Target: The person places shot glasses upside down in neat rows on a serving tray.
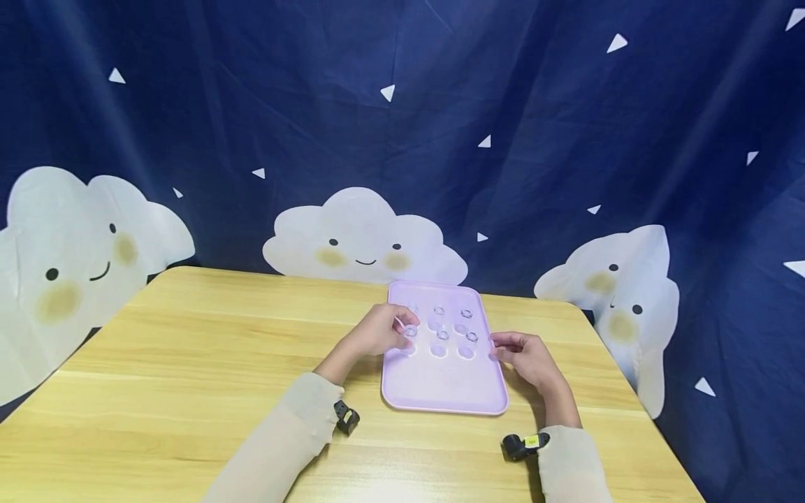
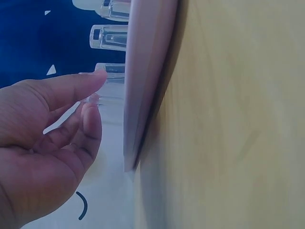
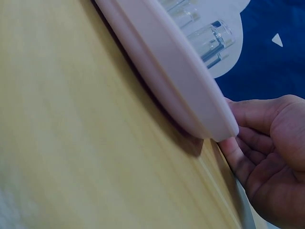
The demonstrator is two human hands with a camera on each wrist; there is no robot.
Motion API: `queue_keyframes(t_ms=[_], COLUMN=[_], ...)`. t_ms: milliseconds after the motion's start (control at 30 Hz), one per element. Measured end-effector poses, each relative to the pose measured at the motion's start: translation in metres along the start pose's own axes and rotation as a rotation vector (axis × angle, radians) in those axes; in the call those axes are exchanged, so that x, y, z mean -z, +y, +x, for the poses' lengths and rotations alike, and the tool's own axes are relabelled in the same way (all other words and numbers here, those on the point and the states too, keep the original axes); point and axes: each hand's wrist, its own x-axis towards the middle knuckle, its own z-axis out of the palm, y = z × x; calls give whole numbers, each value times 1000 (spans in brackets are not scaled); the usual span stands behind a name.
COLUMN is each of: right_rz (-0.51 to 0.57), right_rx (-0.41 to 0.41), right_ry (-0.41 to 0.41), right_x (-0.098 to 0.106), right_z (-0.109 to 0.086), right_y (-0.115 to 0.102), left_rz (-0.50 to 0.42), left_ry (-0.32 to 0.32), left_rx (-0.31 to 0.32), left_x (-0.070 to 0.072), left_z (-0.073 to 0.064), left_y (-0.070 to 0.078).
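Note:
A lilac rectangular tray (image 1: 443, 391) lies on the table, with several small clear glasses standing on it in two rows. My left hand (image 1: 380, 330) reaches over the tray's left edge and pinches the near-left glass (image 1: 411, 331) close to its top. In the left wrist view, thumb and fingertips sit on either side of that glass (image 2: 113, 90), its lower end at the tray's rim line; whether it touches the tray is hidden. On the opposite side, my right hand (image 1: 527, 358) grips the tray's right rim, with fingers above and below the edge (image 3: 209, 112) in the right wrist view.
The wooden table (image 1: 207, 377) extends to both sides of the tray. A dark blue curtain (image 1: 377, 140) with clouds and white triangles hangs behind its far edge. Black wrist cameras (image 1: 346, 417) are strapped over the beige sleeves (image 1: 279, 433).

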Motion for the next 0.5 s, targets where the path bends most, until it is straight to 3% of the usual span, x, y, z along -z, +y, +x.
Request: queue_keyframes(t_ms=[500], right_rz=[31], right_rx=[-7], right_ry=[-30], right_x=[-1], right_z=[0], right_y=[3], left_rz=[-2], left_ry=[50], left_rx=[-6], left_x=[23], left_z=[-5], left_y=[-1])
